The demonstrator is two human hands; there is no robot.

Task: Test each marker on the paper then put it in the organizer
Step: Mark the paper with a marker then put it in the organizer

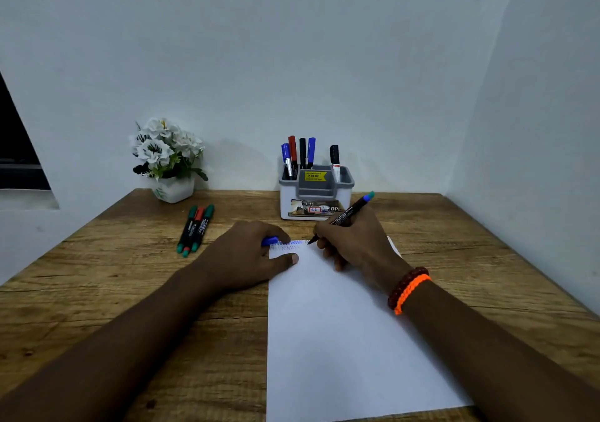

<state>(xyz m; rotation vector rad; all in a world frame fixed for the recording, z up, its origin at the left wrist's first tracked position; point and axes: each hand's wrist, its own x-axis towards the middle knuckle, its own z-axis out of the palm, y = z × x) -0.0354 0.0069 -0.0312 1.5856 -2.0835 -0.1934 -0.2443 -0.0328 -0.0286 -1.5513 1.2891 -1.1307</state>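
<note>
A white sheet of paper [341, 330] lies on the wooden desk, with blue and faint zigzag marks along its top edge. My right hand [354, 243] grips a black marker [349, 212] with a blue end, its tip touching the paper's top edge. My left hand [246, 256] rests on the paper's top left corner and holds a blue cap [269, 241]. A grey and white organizer [316, 194] stands behind the paper with several markers upright in it. Three markers [194, 228] with green and red caps lie on the desk to the left.
A white pot of white flowers [168, 158] stands at the back left of the wooden desk [97, 275]. Pale walls close in the desk behind and on the right. A dark window opening sits at the far left.
</note>
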